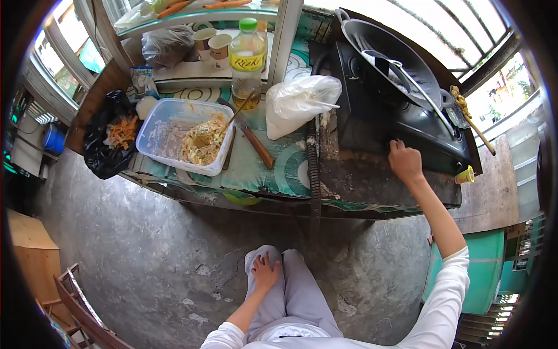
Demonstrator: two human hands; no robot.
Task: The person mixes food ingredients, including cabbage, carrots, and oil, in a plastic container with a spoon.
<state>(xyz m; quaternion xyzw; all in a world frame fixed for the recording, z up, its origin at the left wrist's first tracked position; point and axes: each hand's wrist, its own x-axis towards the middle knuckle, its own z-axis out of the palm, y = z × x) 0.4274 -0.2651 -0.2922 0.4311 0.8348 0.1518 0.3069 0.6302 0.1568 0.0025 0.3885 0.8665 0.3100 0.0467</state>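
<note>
My right hand is at the front of the black stove, its fingers curled at the front panel; whatever they grip is hidden. Spread fingers of my left hand rest on my thigh. On the stove stands a dark wok with a long-handled utensil inside. A clear plastic tub holds a chunky mixture and a spoon. Beside the tub lies a wooden-handled knife. Between it and the stove sits a bag of white powder.
An oil bottle stands behind the tub. Orange scraps lie in a black bag at the left. A ribbed hose crosses the table edge. A yellow cup is by the stove's right corner. Paper cups stand on a shelf.
</note>
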